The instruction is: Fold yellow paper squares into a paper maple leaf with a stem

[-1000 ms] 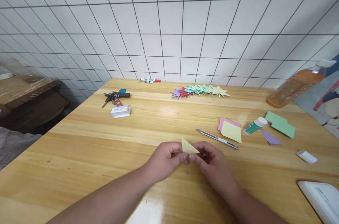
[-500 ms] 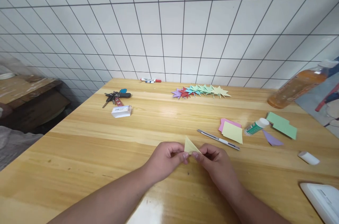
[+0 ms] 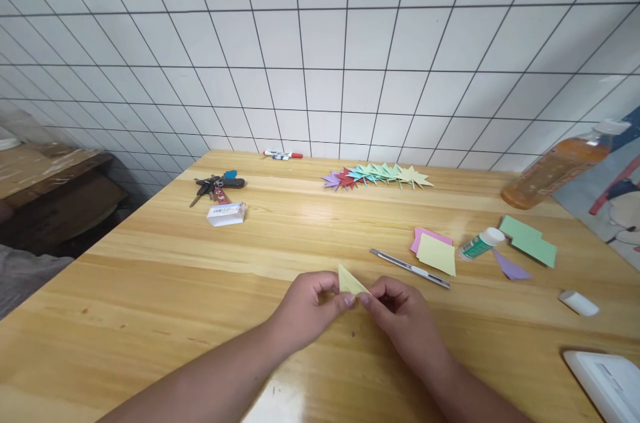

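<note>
Between my two hands is a small piece of yellow paper (image 3: 351,282), folded to a triangle with one point up. My left hand (image 3: 313,308) pinches its left side between thumb and fingers. On the lower right corner, my right hand (image 3: 401,311) closes with thumb and forefinger. Both thumb tips almost meet at the bottom edge of the paper. Just beyond my right hand lies a slim utility knife (image 3: 410,268). Past it rest yellow paper squares (image 3: 437,254) over pink paper (image 3: 419,237).
A glue stick (image 3: 481,243), green paper (image 3: 534,247), a purple triangle (image 3: 511,267) and a white eraser (image 3: 579,303) lie to the right. Folded paper stars (image 3: 377,174), a marker (image 3: 283,155), keys (image 3: 218,184), a small box (image 3: 227,214) and a bottle (image 3: 557,166) stand farther back.
The folded yellow paper has shifted slightly left and tilted in my fingers, its right corner held by my right hand. The whole view has moved a little.
</note>
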Demonstrator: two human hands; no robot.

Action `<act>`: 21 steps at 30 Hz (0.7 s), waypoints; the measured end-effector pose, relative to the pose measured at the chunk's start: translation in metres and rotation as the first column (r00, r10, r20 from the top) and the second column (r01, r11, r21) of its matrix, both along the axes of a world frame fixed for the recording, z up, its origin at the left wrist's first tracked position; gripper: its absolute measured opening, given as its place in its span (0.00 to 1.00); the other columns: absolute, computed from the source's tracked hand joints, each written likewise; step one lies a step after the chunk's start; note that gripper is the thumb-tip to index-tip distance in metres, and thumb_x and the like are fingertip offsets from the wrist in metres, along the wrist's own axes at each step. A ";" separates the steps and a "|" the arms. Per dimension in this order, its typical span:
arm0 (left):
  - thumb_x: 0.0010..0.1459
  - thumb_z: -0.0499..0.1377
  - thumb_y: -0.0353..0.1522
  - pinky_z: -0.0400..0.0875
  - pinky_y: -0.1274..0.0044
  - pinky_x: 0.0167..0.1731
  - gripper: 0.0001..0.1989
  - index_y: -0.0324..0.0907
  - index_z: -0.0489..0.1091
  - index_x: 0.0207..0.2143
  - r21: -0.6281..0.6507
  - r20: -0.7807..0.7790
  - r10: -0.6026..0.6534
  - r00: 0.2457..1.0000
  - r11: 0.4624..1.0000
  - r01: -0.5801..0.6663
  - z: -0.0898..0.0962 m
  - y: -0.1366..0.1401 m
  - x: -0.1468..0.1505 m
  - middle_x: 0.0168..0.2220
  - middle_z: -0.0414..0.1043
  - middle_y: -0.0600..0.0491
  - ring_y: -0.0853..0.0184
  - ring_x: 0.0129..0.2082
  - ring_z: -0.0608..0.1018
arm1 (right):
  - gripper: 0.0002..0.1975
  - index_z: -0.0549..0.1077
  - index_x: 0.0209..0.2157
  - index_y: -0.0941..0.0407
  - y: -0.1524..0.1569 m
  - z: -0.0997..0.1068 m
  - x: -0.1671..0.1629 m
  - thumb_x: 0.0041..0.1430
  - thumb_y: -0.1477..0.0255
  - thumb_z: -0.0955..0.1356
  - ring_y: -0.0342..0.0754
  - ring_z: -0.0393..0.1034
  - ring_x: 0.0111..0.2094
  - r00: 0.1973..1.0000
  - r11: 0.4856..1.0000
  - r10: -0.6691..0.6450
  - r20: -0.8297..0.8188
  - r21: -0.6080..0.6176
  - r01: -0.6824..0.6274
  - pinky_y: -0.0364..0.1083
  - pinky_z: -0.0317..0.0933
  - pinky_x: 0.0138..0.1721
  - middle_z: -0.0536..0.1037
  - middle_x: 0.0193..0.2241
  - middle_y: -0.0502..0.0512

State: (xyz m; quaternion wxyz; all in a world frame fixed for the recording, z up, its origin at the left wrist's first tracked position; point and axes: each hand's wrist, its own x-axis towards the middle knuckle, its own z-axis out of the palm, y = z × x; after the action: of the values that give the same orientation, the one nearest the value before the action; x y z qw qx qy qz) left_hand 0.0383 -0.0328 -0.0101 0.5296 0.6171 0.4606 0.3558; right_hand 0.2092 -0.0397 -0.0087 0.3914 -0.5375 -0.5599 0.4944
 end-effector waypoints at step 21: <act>0.55 0.56 0.36 0.66 0.79 0.34 0.12 0.37 0.74 0.29 -0.002 -0.017 -0.068 0.998 0.998 0.068 0.000 0.002 -0.002 0.29 0.75 0.51 0.67 0.32 0.74 | 0.13 0.68 0.19 0.57 0.001 0.003 0.002 0.48 0.63 0.70 0.40 0.56 0.21 0.997 0.998 -0.005 -0.080 -0.056 0.001 0.40 0.50 0.23 0.67 0.17 0.46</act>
State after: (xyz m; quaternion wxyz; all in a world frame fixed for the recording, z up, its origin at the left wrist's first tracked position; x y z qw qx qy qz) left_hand 0.0360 -0.0312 -0.0098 0.5379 0.6351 0.4439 0.3320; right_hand 0.2108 -0.0387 -0.0060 0.3991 -0.5288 -0.5288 0.5305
